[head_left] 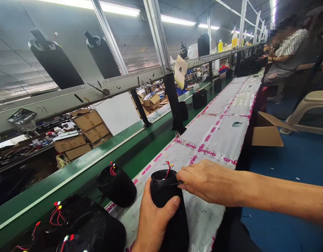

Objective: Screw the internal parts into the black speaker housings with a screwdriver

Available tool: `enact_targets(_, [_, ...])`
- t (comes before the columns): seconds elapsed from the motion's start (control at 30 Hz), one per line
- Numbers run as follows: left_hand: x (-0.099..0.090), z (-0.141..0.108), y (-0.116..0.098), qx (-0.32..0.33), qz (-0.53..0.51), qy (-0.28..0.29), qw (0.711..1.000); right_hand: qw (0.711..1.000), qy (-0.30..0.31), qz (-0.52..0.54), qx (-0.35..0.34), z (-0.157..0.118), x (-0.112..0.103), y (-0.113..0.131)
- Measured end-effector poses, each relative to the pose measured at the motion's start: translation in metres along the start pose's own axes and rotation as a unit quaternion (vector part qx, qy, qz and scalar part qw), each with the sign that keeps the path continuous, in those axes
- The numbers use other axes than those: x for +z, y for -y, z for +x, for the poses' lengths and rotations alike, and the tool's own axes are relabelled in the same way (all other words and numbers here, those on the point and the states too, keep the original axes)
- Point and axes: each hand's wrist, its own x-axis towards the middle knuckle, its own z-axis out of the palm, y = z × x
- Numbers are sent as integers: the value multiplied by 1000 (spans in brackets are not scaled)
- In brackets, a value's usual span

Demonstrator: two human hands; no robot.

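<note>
The matte black, open-topped cylinder [180,224] is upright over white, pink-lettered plastic sheeting [224,134] — probably stiff and light, best held round its body, clear of the thin red wires [167,170]. The left hand [155,213] curls round it; the right hand [202,179] pinches closed at its rim — on what, I cannot tell.

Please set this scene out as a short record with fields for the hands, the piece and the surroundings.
Left hand: wrapped around a black cylinder
Right hand: fingers at its rim; what they pinch is unclear
Piece top: red wires sticking up
Left side: more black cylinders, also with wires
Surface: white covering with pink "anko" lettering
Beyond: green strip
Right side: cardboard box, plastic stool
</note>
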Motion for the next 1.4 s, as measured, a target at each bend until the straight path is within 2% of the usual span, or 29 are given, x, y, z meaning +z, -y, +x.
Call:
enact_targets(0.1, [1, 0, -2, 7, 7, 3, 1000, 1000, -1, -11, -12, -1, 1, 0])
enact_targets(0.57, [2, -1, -4, 6, 5, -4, 1000, 1000, 22, -10, 18, 0, -1, 6])
enact_targets(1.13, [6, -2, -10, 1, 7, -14, 1000, 995, 52, 54, 69, -2, -5, 5])
enact_targets(1.23, [7, -2, -12, -3, 15, -27, 1000, 995, 56, 54, 65, -3, -5, 4])
enact_targets(1.4, [8, -3, -14, -15, 19, -34, 999, 999, 24, 16, 32, -4, 0, 2])
